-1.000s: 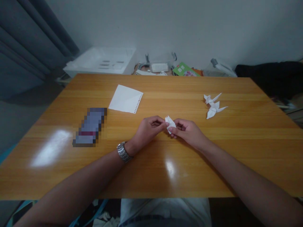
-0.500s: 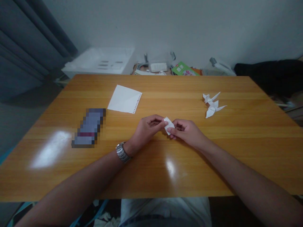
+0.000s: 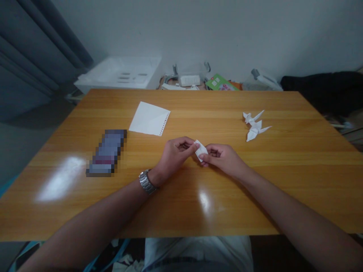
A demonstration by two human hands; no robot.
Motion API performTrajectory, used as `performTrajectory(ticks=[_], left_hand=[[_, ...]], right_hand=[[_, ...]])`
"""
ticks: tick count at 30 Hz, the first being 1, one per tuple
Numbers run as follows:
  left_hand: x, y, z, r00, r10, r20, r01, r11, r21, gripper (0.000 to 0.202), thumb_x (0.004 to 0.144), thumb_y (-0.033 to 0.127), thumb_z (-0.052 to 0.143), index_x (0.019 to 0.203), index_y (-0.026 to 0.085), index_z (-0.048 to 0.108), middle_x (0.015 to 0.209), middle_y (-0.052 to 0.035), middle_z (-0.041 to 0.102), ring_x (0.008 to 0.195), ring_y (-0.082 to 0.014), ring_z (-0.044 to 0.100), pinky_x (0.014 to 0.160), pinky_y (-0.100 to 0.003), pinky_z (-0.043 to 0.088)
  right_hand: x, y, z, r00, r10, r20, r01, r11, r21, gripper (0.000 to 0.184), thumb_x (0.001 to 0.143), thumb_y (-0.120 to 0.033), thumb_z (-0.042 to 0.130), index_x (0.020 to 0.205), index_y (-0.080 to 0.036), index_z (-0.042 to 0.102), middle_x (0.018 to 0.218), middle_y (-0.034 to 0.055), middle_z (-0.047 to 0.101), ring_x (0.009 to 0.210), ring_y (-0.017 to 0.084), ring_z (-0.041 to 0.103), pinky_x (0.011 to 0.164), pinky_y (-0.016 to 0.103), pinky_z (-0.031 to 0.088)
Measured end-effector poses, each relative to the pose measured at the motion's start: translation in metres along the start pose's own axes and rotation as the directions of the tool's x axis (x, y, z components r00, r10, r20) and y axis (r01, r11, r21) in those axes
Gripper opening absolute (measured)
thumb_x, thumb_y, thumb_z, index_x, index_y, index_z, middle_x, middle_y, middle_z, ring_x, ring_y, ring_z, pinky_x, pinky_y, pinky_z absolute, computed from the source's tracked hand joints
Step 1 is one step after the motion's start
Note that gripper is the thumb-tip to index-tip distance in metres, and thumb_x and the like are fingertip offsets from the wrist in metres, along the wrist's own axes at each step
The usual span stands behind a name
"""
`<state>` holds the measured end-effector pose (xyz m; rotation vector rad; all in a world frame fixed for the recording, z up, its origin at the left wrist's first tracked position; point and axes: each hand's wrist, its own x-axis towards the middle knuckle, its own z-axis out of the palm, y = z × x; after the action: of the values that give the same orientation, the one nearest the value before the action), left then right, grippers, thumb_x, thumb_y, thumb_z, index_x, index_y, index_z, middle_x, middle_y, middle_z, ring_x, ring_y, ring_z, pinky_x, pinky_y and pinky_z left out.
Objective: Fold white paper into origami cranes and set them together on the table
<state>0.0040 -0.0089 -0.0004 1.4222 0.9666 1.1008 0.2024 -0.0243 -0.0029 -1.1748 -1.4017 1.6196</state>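
Note:
Between my two hands is a small folded white paper [image 3: 202, 150], held just above the wooden table [image 3: 244, 200]. My left hand [image 3: 178, 153], with a metal watch [image 3: 147, 182] at the wrist, pinches its upper left edge between thumb and fingers. On the other side, my right hand [image 3: 222, 156] grips the lower right part, thumb on top. The fingers behind the paper are partly hidden. Two white folded paper cranes [image 3: 254, 130] lie close together at the far right, beyond my right hand.
A flat sheet of paper [image 3: 150, 119] with a perforated edge lies behind my left hand. A pixelated phone-like object [image 3: 107, 153] lies at the left. Past the table's far edge are a white plastic tray [image 3: 121, 73] and a green booklet [image 3: 221, 82].
The folded paper has turned slightly and shifted a little left between my fingers. Both hands keep their grip, and nothing else on the table has moved.

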Motion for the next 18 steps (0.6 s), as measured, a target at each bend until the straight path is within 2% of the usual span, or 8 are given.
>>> performTrajectory(ticks=[6,11,18], left_hand=[[0.0009,-0.0053,0.0011,0.998,-0.058,-0.039,0.058,0.998,-0.007,0.030,0.084,0.042,0.078,0.087,0.013,0.073,0.085,-0.0067,0.076,0.074,-0.0150,0.069,0.069,-0.024,0.055],[0.0000,-0.0052,0.0021,0.998,-0.035,-0.043,0.034,0.999,-0.020,0.028,0.084,0.041,0.078,0.090,0.014,0.074,0.088,-0.0060,0.077,0.078,-0.0144,0.069,0.073,-0.024,0.055],[0.0018,-0.0076,-0.0019,0.997,-0.003,-0.073,0.008,0.997,0.072,0.030,0.086,0.044,0.076,0.084,0.014,0.076,0.077,-0.0047,0.074,0.070,-0.0131,0.066,0.064,-0.022,0.053]], right_hand=[[0.0016,0.0000,-0.0013,0.999,0.032,-0.007,-0.032,0.998,-0.050,0.043,0.071,-0.054,0.087,0.083,-0.015,0.073,0.074,0.0068,0.076,0.066,0.018,0.071,0.067,0.031,0.058],[0.0006,-0.0039,-0.0009,1.000,0.022,-0.009,-0.023,0.996,-0.084,0.043,0.072,-0.056,0.085,0.079,-0.016,0.072,0.072,0.0069,0.076,0.064,0.017,0.071,0.063,0.030,0.056],[-0.0001,0.0057,-0.0030,0.999,-0.036,0.029,0.040,0.991,-0.129,0.035,0.083,-0.051,0.078,0.086,-0.017,0.073,0.077,0.0064,0.076,0.068,0.018,0.071,0.066,0.030,0.056]])
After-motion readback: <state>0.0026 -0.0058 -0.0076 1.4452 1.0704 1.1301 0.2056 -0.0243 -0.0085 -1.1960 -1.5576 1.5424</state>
